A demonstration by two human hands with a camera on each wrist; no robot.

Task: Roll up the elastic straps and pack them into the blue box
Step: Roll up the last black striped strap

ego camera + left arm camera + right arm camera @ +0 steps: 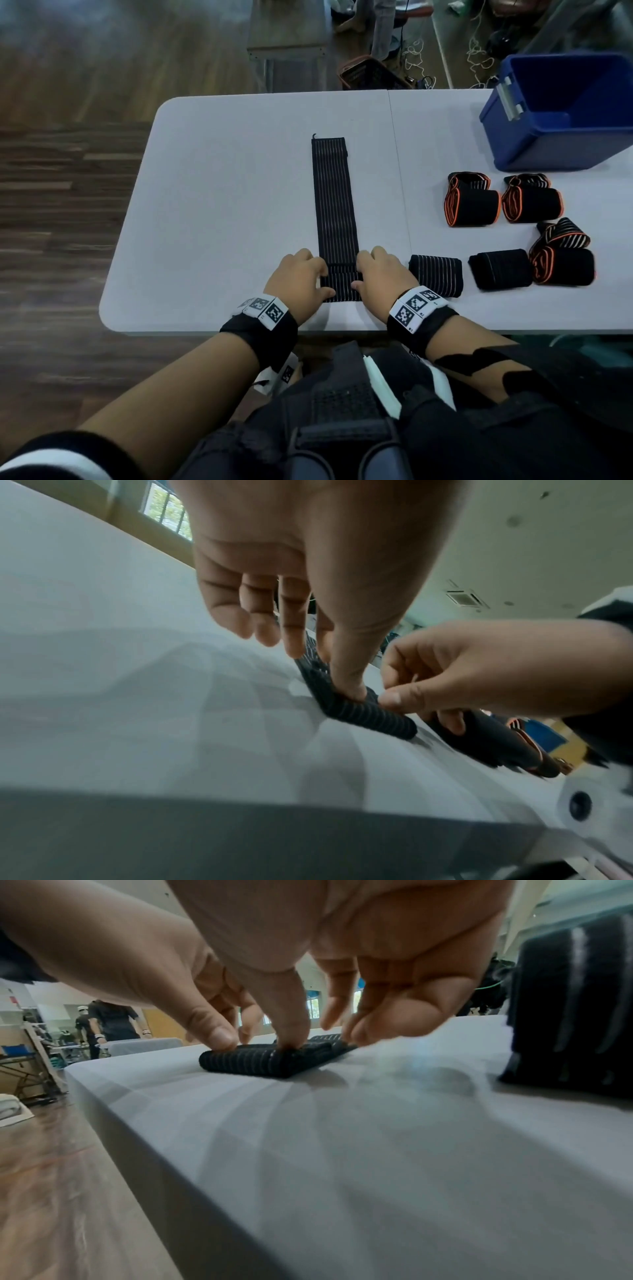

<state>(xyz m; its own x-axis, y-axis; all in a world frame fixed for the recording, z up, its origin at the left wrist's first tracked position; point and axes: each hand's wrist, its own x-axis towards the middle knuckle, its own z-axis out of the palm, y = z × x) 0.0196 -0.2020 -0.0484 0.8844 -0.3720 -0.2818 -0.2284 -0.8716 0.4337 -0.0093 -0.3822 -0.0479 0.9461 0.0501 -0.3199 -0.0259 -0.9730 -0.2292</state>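
I see a long black striped strap laid flat down the middle of the white counter, running from the near edge toward the far side. Its near end is folded over into a short, flat first turn — thicker than the rest of the band.

My left hand sits at the left edge of that fold, thumb pressed on top and fingers curled down beside it, pinching the strap. From the left wrist view the thumb digs into the fold while the other fingers hang just above the counter. My right hand mirrors it on the right edge, thumb on top of the fold and fingers curled over the band beyond it, also gripping the strap.

Just right of my right hand lies a rolled black strap with pale stripes, and next to that a plain black roll. Farther right and beyond sit three orange-edged rolls — two side by side, one nearer me at the right.

The blue box stands at the far right corner of the counter, open-topped; no strap is visible inside it from here.
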